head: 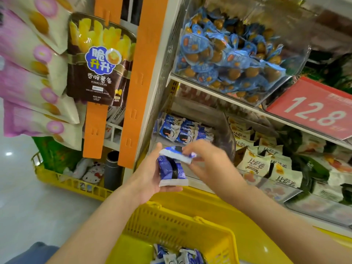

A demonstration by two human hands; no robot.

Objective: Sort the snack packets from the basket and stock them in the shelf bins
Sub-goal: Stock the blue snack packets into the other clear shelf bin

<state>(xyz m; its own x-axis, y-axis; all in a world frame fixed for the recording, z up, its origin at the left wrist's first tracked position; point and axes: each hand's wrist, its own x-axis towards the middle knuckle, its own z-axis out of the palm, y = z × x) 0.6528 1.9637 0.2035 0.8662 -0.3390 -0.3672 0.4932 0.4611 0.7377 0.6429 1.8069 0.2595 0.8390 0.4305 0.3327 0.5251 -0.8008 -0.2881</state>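
So, left hand (150, 174) grips blue foil snack packets (171, 169); right hand (207, 162) pinches one.
Lay it flat in the clear plastic bin (227, 141).

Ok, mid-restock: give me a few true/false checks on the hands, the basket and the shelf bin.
1. The left hand holds a stack of blue packets. True.
2. The right hand is empty. False: it pinches the top packet of that stack.
3. The yellow basket holds nothing. False: loose blue packets lie in it.
4. The clear bin behind the hands already has matching stocked packets. True.
5. The red price sign reads 8.21. False: it reads 12.8.
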